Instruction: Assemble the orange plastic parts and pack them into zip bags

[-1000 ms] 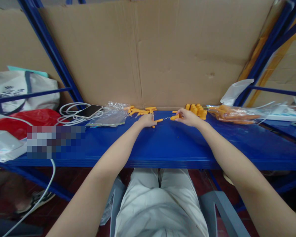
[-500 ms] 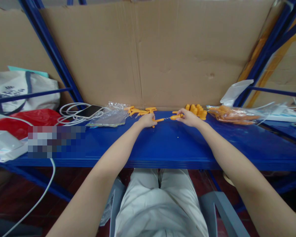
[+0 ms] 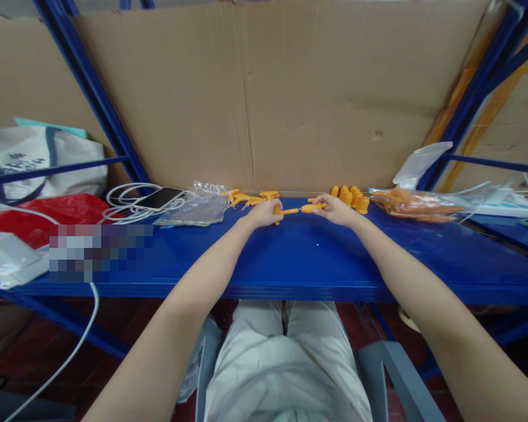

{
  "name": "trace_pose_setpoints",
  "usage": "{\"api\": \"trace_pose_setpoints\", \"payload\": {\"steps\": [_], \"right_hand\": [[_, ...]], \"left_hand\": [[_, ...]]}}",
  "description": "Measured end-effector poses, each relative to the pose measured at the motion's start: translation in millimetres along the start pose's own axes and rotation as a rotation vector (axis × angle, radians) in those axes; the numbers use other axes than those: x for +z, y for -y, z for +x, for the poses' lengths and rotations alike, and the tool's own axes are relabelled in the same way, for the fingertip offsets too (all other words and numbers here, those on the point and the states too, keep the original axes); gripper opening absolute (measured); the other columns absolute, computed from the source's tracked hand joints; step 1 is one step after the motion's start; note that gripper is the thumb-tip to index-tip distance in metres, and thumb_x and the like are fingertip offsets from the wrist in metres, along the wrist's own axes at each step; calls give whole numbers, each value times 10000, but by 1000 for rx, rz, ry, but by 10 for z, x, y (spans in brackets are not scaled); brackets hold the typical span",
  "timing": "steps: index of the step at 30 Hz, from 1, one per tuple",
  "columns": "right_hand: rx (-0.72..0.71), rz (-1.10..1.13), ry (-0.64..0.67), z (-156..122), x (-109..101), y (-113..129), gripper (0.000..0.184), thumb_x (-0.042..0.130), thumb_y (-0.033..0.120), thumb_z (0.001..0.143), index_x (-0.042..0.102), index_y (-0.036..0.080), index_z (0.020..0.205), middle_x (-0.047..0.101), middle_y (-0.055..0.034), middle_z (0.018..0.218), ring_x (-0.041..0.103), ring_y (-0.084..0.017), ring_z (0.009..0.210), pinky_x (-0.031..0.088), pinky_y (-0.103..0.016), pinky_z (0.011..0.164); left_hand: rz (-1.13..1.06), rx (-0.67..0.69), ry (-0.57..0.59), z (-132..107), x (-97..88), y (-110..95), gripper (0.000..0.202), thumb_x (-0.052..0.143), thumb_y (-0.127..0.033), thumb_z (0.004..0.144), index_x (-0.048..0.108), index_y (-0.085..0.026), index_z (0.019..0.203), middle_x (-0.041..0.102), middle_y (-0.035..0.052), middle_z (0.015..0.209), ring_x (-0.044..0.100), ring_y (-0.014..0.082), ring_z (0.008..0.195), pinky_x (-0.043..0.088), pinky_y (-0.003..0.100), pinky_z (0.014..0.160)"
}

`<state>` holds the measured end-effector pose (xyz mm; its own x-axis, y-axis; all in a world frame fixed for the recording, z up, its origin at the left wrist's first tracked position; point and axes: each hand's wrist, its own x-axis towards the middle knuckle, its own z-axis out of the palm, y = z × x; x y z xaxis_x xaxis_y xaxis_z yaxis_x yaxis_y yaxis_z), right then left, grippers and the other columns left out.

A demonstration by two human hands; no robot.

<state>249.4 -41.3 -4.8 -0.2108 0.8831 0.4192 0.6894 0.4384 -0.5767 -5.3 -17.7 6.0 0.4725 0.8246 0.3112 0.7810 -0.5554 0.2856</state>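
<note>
My left hand (image 3: 265, 213) is closed round the handle of an orange corkscrew (image 3: 292, 211), its ridged shaft pointing right. My right hand (image 3: 334, 210) pinches a slim orange plastic piece (image 3: 311, 207) in line with that shaft. Only a short stretch of the metal spiral shows between the two parts. Behind my left hand lie several orange T-handled corkscrews (image 3: 242, 198) with bare metal spirals. Several orange knob-like pieces (image 3: 349, 197) stand in a group just beyond my right hand.
On the blue shelf (image 3: 273, 264), a clear plastic bag (image 3: 198, 205), phone (image 3: 159, 198), white cable (image 3: 114, 202) and red bag (image 3: 70, 214) lie left. A clear bag of orange parts (image 3: 413, 205) lies right. Cardboard (image 3: 290, 99) closes off the back.
My hands have brought the two orange parts closer together. Less of the metal spiral shows between them now, and the corkscrew has shifted slightly right.
</note>
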Motion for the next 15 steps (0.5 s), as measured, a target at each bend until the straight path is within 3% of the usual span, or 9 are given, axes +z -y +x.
{"api": "trace_pose_setpoints", "payload": {"steps": [7,10,15], "right_hand": [[-47,204,19,80,73,-177,350,802,351,754,676,204,1046,720,-81,1063,695,-222,951,571,-406,912],[18,293,26,59,73,-129,341,812,305,754,674,198,1047,725,-89,1073,708,-221,952,576,-412,923],[193,518,101,-18,12,43,302,780,242,811,640,184,1072,742,-85,1017,740,-177,790,614,-381,861]], "left_hand": [[-40,101,-43,6,14,-9,247,641,-199,741,656,-166,986,667,10,788,623,164,742,466,255,684],[-42,99,-65,-2,5,2,252,645,-193,735,660,-166,986,657,6,767,611,163,717,449,255,662],[-29,109,-130,14,14,37,260,656,-203,728,659,-166,986,645,1,745,594,164,687,412,254,618]]}}
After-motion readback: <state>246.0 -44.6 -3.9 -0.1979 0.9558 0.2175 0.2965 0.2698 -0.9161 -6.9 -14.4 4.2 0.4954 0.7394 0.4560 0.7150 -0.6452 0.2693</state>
